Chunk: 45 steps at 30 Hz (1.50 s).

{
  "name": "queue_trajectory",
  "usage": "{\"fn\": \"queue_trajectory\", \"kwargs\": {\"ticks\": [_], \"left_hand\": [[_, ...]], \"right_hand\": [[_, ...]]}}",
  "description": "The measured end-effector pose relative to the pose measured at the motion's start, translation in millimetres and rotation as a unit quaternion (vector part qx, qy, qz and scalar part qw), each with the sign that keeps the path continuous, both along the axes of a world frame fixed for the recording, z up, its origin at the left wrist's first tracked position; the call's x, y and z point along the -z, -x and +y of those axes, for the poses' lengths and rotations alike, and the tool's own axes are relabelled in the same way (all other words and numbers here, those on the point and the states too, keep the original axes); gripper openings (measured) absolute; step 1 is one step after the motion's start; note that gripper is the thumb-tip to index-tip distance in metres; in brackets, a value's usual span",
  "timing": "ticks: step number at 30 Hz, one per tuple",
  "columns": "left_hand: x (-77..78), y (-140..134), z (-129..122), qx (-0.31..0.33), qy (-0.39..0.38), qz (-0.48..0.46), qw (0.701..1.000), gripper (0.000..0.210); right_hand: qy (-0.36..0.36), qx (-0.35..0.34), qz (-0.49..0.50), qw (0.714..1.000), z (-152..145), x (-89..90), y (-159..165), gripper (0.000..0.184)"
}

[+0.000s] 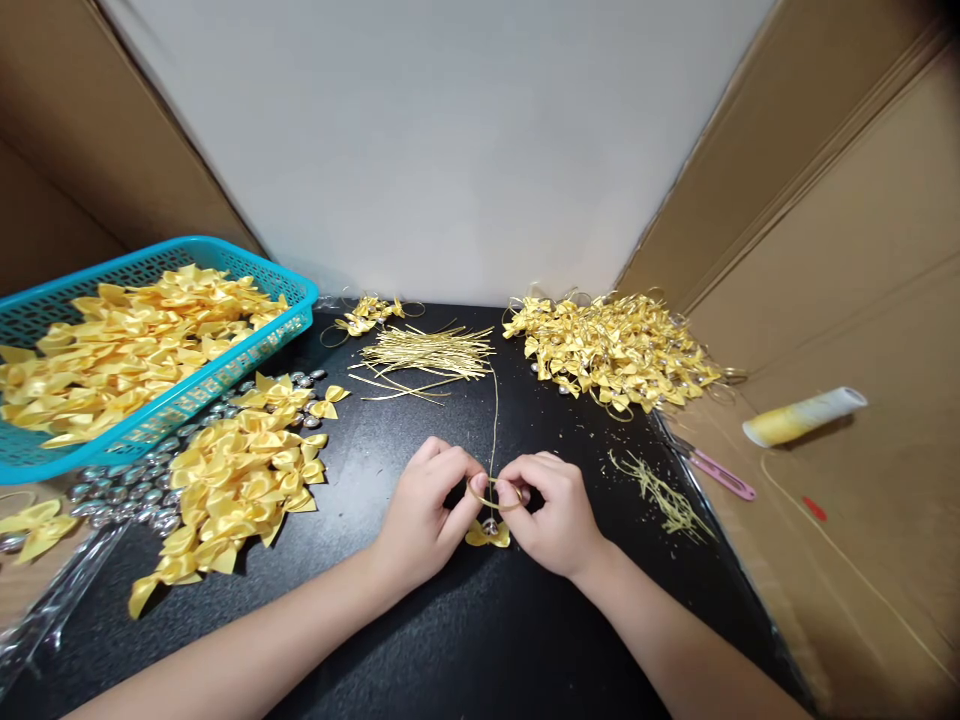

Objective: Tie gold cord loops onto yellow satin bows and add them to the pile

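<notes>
Both my hands meet above the black tabletop (420,640), thumbs and forefingers pinched on a gold cord (493,420). My left hand (431,505) grips the left side of a small loop in it. On the loop's right side, my right hand (553,510) is closed too. One end of the cord runs up toward the back. Just below my fingertips hangs or rests a yellow ribbon bow (501,538) with a small shiny silver bead at its top; I cannot tell whether it touches the table.
Left stands a blue basket (304,305) of yellow bows, beside silver beads (120,490) and a bow pile (225,480). Cut gold cords (427,352) lie behind my hands. Right are beaded bows (615,350), cord scraps (664,495), a pink-handled cutter (721,474) and a tube (804,416).
</notes>
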<state>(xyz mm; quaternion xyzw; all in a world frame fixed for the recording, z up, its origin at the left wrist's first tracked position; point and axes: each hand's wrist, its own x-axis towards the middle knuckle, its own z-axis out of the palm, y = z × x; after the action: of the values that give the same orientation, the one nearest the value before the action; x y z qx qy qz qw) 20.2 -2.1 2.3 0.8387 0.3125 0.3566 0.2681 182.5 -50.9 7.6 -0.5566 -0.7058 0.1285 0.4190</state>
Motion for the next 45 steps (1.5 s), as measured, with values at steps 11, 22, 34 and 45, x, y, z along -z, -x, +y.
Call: {"fn": "queue_trajectory", "kwargs": {"ticks": [11,22,34,45], "left_hand": [[0.8,-1,-1,0.025,0.019,0.006,0.999,0.018],[-2.9,0,2,0.047,0.053,0.030,0.997,0.022],[-29.7,22,18,0.167,0.107,0.288,0.937,0.024],[3.9,15,16,0.137,0.061,0.207,0.967,0.012]], "right_hand": [[0.063,-0.023,0.063,0.996,1,5.6,-2,0.022],[0.091,-0.059,0.115,0.987,2,-0.2,-4,0.022],[0.169,-0.038,0.135,0.976,6,-1.7,-8,0.018],[0.322,-0.112,0.123,0.932,4,-15.8,-13,0.021]]}}
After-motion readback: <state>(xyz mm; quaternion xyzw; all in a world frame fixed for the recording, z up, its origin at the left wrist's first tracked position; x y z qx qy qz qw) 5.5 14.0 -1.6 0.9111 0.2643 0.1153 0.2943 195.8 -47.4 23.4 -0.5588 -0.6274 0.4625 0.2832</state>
